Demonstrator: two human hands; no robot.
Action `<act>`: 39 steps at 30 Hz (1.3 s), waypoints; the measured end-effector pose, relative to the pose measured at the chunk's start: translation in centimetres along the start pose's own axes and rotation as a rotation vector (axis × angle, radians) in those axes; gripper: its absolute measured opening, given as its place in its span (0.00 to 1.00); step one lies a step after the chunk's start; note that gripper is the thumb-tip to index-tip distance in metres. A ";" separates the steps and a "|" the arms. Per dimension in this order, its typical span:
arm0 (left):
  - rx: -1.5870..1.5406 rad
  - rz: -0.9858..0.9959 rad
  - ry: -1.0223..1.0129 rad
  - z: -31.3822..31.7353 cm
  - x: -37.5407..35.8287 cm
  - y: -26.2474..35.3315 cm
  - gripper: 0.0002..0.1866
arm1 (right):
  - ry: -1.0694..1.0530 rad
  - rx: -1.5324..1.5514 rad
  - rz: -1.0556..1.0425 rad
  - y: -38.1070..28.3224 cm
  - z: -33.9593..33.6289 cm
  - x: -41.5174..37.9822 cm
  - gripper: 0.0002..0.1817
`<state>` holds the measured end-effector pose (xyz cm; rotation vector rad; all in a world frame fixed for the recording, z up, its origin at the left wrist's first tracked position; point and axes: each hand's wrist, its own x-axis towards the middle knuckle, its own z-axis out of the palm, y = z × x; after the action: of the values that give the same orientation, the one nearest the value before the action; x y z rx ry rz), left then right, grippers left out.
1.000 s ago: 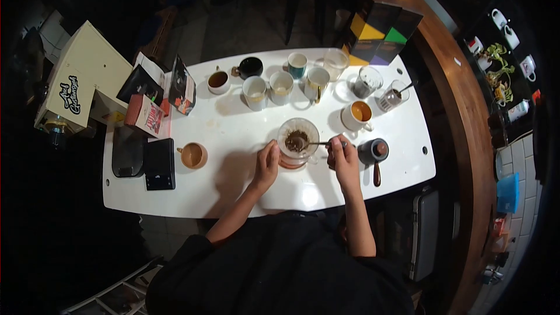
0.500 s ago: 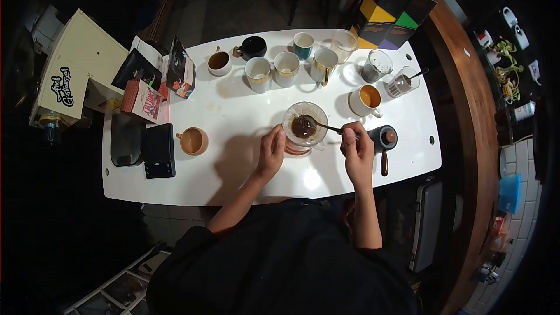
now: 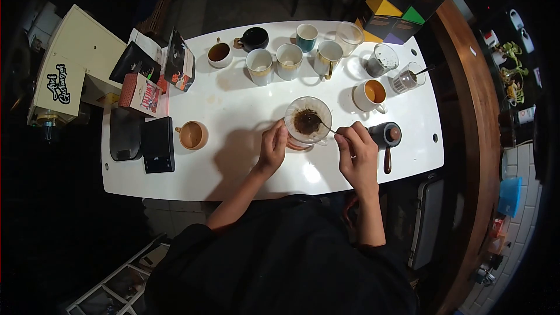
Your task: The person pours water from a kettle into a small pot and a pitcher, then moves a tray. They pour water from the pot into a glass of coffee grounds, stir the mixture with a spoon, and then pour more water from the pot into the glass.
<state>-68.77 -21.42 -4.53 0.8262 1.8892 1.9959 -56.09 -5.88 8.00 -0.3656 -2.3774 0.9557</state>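
Note:
A coffee dripper point(image 3: 308, 101) with a pale filter sits near the front of the white table, over a glass base point(image 3: 300, 146). Wet dark coffee grounds point(image 3: 305, 121) lie in the filter. With closed fingers, my left hand point(image 3: 272, 148) grips the dripper at its left side. My right hand point(image 3: 358, 153) pinches the handle of a dark spoon point(image 3: 328, 129), its tip down in the grounds. To the right of that hand is a dark round device point(image 3: 382, 135) with a wooden knob and handle. A white mug point(image 3: 360, 98) holding orange-brown liquid stands behind it.
Several cups, among them a teal one point(image 3: 306, 39) and a black one point(image 3: 255, 39), line the table's far side. A brown cup point(image 3: 192, 136) and a black scale point(image 3: 158, 144) sit left. A glass point(image 3: 406, 80) with a spoon and dark boxes point(image 3: 399, 11) stand right.
The spoon has dipped deeper and tilted more steeply into the grounds, with my right hand slightly lower. The dark liquid surface now looks like rough wet grounds. My left hand stays at the dripper.

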 end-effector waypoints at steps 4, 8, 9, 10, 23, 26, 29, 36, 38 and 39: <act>0.006 -0.018 0.035 0.4 0.1 0.8 0.13 | -0.017 -0.006 -0.010 0.2 0.6 0.3 0.02; -0.009 -0.030 0.028 0.3 0.1 0.8 0.13 | -0.006 0.104 0.135 0.9 1.0 0.5 0.05; -0.001 -0.022 0.029 0.3 0.1 0.6 0.13 | 0.019 0.152 0.172 1.4 1.1 0.3 0.07; 0.006 -0.013 0.028 0.3 0.1 0.4 0.13 | 0.017 0.152 0.173 1.6 1.2 0.2 0.07; -0.016 -0.051 0.002 0.3 0.1 0.6 0.13 | -0.003 0.672 0.565 3.6 1.9 1.0 0.17; -0.014 -0.014 0.050 0.5 0.1 0.2 0.14 | -0.019 0.761 0.619 4.3 2.0 1.2 0.17; -0.027 -0.017 0.039 0.4 0.1 0.4 0.14 | -0.034 0.820 0.634 4.4 1.9 1.6 0.18; -0.018 -0.040 0.007 0.2 0.1 0.1 0.14 | -0.047 0.665 0.480 4.1 1.2 1.5 0.18; -0.021 -0.041 0.017 0.3 0.0 0.2 0.14 | -0.022 0.561 0.427 3.6 0.9 1.5 0.18; -0.007 -0.039 0.010 0.2 0.1 0.3 0.14 | -0.007 0.473 0.357 3.4 0.8 1.5 0.16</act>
<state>-68.67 -21.25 -4.26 0.7731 1.8877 1.9867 -57.60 -3.26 5.76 -0.6079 -2.0366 1.6368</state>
